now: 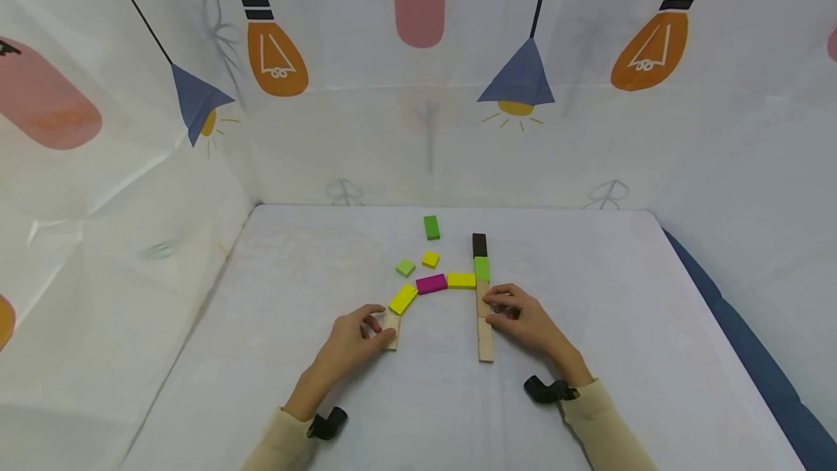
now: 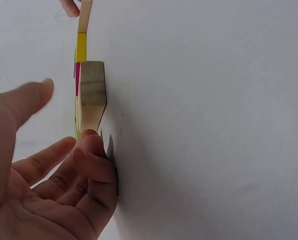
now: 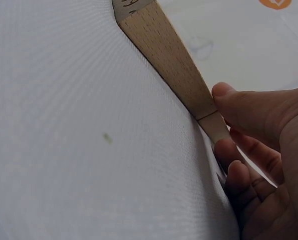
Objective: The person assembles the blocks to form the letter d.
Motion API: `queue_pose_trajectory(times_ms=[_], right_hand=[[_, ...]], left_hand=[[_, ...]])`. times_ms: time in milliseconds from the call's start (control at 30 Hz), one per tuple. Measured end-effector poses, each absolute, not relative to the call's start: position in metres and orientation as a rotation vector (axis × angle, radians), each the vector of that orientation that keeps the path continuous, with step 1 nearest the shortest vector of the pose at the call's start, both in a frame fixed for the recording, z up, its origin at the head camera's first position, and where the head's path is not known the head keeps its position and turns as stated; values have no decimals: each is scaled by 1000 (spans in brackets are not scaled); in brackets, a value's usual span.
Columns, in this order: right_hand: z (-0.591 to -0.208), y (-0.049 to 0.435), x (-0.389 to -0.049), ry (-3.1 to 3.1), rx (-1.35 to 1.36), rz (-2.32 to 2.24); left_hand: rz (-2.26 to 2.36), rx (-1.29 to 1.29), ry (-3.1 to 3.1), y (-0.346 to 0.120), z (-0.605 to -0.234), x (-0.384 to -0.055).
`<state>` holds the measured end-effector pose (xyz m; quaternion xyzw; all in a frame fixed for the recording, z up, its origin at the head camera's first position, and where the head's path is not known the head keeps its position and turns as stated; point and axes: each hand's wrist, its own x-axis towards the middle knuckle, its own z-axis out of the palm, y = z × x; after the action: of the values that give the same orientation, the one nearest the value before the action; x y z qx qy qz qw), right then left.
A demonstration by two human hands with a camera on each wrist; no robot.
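My left hand is at a short plain wooden block, on its left side. In the left wrist view the thumb stands apart from this wooden block, while loosely bent fingers lie close to its far end. At the right, a straight column holds two plain wooden blocks, a light green block and a dark brown block. My right hand touches the column's right side at the wooden blocks' joint, not wrapped round it. Yellow, magenta and yellow blocks link both sides.
Behind the row lie a green block, a small yellow block and a small light green block. All the blocks lie on a white table. A lamp-patterned sheet hangs behind it.
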<state>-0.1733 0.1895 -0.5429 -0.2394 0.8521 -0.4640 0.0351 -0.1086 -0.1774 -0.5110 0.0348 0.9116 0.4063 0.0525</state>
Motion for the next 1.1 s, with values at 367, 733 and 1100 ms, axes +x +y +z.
queue_pose_trajectory(times_ms=[367, 733, 1100], right_hand=[[-543, 188, -173, 2608, -739, -1436], [-543, 190, -172, 2638, -757, -1426], [-545, 192, -172, 2621, -756, -1445]], left_hand=[[1037, 274, 2902, -177, -489, -135], [937, 461, 2970, -162, -480, -187], [1031, 397, 2895, -151, -491, -243]])
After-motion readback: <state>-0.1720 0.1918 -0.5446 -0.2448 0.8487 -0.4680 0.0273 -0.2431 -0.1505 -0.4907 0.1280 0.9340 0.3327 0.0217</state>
